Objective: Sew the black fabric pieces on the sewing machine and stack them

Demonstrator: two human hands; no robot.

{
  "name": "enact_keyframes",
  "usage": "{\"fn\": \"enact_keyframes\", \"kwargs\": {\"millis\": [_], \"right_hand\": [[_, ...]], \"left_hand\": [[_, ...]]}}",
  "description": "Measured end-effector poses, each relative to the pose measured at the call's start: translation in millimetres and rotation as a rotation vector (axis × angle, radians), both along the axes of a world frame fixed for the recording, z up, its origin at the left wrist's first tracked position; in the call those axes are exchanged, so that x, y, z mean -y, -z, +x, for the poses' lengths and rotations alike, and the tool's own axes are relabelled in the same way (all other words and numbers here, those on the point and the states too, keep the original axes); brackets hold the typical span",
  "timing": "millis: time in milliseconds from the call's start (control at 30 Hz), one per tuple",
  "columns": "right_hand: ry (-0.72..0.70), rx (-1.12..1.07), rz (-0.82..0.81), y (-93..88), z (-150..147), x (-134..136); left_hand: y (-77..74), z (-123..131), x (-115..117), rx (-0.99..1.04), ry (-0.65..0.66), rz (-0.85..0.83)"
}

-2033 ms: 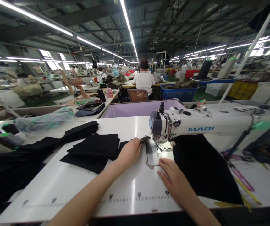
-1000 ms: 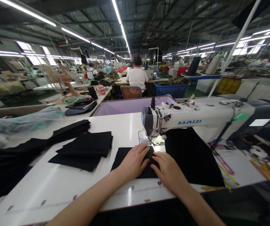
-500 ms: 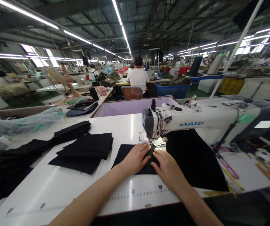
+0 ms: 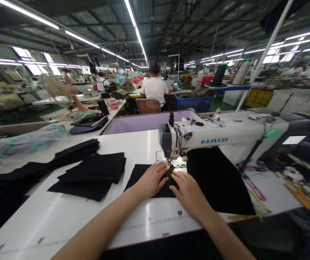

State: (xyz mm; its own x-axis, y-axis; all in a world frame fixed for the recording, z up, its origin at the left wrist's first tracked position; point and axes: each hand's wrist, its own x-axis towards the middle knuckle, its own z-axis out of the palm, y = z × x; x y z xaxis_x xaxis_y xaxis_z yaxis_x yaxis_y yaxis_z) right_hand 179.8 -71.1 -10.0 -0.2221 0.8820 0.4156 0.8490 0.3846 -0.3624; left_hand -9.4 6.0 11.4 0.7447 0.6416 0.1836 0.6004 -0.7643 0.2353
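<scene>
Flat black fabric panel (image 4: 164, 191) pressed under left hand (image 4: 152, 180) and right hand (image 4: 188, 186), fingers extended, unclamped | far edge placed at white sewing machine (image 4: 214, 134), just beyond fingertips | stitching not discernible; black fabric stack (image 4: 92, 170) left of fingers, untouched

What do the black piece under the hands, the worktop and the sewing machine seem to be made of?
Black piece: probably fabric, matte, since it lies flat and barely reflects light.
Worktop: perhaps laminate or coated board, smooth and glossy, judging by its bright light streaks.
Sewing machine: apparently painted metal, semi-gloss, given its smooth, faintly shining surface.
</scene>
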Motion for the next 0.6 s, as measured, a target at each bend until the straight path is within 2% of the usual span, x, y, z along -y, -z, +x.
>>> {"fn": "enact_keyframes", "kwargs": {"millis": [100,200,300,367,600], "right_hand": [[-0.034,0.015,-0.001,0.0,5.6,16.3],[-0.081,0.028,-0.004,1.8,12.7,34.9],[-0.104,0.022,0.003,2.1,17.0,42.3],[-0.103,0.019,-0.005,0.4,17.5,38.8],[-0.121,0.023,-0.064,-11.7,15.8,8.5]], "left_hand": [[-5.6,-0.2,24.3,-0.025,0.033,0.014],[-10.1,-2.9,55.6,-0.045,0.164,0.004],[-11.4,-6.5,70.0,-0.043,0.209,0.042],[-11.2,-7.6,66.6,-0.038,0.197,0.054],[-12.4,-4.9,31.8,-0.023,0.174,0.044]]}}
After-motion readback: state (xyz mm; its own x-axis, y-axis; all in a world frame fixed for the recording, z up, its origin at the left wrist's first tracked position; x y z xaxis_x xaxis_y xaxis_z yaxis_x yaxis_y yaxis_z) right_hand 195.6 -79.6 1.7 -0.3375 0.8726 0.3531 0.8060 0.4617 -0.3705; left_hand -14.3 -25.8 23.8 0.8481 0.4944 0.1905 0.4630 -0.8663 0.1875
